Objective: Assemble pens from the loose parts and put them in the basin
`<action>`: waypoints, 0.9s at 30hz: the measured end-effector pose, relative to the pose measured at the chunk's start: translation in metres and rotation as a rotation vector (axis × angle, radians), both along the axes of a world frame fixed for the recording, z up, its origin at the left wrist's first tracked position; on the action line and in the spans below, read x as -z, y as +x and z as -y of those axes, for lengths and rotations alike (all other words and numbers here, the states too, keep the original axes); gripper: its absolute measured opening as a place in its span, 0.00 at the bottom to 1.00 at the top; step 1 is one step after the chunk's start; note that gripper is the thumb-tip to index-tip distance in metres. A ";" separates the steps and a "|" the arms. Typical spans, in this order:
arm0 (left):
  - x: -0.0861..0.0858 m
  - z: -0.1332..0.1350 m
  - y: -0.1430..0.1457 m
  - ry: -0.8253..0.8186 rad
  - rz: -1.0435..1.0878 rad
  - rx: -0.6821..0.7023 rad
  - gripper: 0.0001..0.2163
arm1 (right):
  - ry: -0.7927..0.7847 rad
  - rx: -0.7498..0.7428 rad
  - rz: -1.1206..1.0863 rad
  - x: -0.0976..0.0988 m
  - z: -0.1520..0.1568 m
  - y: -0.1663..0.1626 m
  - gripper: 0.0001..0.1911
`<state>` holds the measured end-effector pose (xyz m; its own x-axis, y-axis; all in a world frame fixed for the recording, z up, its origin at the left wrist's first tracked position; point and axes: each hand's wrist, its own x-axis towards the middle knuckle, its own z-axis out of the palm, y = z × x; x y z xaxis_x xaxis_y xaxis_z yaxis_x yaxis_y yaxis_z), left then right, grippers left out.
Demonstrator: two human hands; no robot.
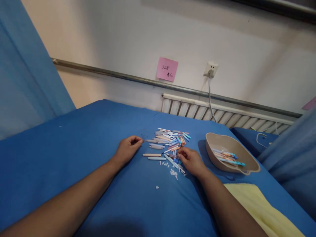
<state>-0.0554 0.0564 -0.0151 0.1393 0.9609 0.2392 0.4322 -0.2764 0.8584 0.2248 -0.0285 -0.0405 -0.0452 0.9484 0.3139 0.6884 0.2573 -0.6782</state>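
A heap of pen parts lies on the blue sheet: barrels, caps and thin refills in blue, orange, beige and white. My left hand rests on the sheet just left of the heap, fingers curled loosely, with nothing visibly in it. My right hand lies at the heap's near right edge, its fingertips on some small parts; what it grips is unclear. A beige bowl to the right holds several assembled pens.
Small white caps are scattered in front of the heap. A yellow cloth lies at the near right. Behind are a wall rail, a pink note, a socket with a cable, and a radiator. Blue curtains hang left and right.
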 end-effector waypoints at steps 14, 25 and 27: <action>-0.021 0.019 0.082 0.266 -0.754 0.309 0.08 | 0.067 0.152 -0.525 0.004 -0.017 -0.007 0.10; -0.019 0.014 0.105 0.272 -0.948 0.382 0.07 | 0.043 0.237 -0.802 0.003 -0.027 0.001 0.14; -0.020 0.014 0.102 0.285 -0.956 0.373 0.07 | 0.034 0.225 -0.800 0.003 -0.026 0.000 0.14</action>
<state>0.0464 0.0420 0.0045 0.6623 0.7445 0.0842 0.7390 -0.6676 0.0900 0.2244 -0.0024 -0.0436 0.3935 0.8974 0.1997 0.0390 0.2007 -0.9789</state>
